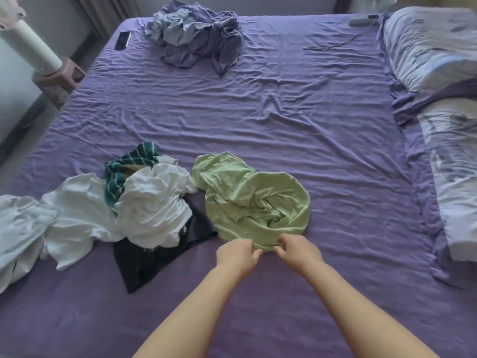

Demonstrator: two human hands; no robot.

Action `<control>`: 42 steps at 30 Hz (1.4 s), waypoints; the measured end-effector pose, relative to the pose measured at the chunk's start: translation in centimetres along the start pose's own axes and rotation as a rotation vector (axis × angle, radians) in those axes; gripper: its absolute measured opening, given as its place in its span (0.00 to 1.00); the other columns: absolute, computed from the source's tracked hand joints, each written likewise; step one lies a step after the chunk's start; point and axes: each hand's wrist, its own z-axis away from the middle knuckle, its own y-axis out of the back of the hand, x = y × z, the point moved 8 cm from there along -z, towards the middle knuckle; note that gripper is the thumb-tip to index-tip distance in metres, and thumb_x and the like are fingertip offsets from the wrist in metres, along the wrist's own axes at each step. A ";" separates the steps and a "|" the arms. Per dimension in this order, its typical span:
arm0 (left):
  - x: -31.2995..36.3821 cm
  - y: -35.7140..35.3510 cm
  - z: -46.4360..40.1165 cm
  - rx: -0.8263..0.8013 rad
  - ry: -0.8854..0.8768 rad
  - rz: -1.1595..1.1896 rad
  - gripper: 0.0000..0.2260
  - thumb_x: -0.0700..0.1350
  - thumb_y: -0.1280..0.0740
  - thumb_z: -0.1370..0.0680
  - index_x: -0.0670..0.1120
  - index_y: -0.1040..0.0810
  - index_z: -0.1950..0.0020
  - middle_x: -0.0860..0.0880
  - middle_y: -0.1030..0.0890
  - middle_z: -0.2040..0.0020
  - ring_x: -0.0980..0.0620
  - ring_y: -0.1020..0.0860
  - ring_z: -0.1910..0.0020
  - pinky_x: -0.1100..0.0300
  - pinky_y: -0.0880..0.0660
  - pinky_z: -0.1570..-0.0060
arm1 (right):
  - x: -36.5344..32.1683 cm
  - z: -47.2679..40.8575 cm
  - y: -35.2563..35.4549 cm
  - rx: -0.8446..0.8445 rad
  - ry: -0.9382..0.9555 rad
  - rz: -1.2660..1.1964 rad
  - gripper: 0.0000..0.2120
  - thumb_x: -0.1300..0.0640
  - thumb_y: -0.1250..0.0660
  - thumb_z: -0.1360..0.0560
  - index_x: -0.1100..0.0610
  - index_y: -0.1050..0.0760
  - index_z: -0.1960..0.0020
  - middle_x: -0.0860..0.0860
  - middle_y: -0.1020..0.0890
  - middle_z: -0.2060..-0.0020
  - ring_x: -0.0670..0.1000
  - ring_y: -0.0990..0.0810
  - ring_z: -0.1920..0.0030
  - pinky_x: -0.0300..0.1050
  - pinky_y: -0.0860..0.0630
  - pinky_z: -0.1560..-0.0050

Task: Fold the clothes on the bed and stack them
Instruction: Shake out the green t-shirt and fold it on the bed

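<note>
On the purple-sheeted bed [284, 125], left hand [236, 254] and right hand [299, 250] are pinching the crumpled light-green cotton shirt's [253, 202] near hem, fingers clamped; open sheet is lying beyond.

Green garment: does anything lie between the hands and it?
Nothing visible does. The left hand and right hand both already pinch the near edge of the green garment, crumpled on the purple sheet.
</note>
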 end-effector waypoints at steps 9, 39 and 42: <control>-4.3 -0.2 -10.6 -0.026 0.023 0.021 0.17 0.55 0.43 0.20 0.48 0.27 0.37 0.49 0.24 0.39 0.47 0.26 0.39 0.54 0.28 0.47 | -0.9 -9.7 -0.5 0.086 -0.012 -0.044 0.15 0.51 0.39 0.23 0.54 0.28 0.39 0.51 0.23 0.42 0.54 0.25 0.41 0.47 0.27 0.47; 0.9 16.9 -8.6 0.341 -0.289 0.527 0.11 0.48 0.38 0.20 0.45 0.32 0.42 0.53 0.27 0.64 0.46 0.25 0.58 0.52 0.29 0.56 | -2.4 -7.4 14.4 0.555 0.217 -0.506 0.05 0.55 0.35 0.24 0.56 0.28 0.55 0.44 0.27 0.71 0.43 0.29 0.70 0.38 0.35 0.67; 2.6 19.9 -5.1 0.347 -0.341 0.477 0.23 0.48 0.31 0.24 0.47 0.33 0.32 0.52 0.25 0.57 0.47 0.24 0.49 0.56 0.29 0.49 | -3.5 -3.6 19.2 0.627 0.259 -0.534 0.03 0.55 0.36 0.23 0.55 0.28 0.54 0.42 0.26 0.70 0.41 0.26 0.69 0.33 0.32 0.67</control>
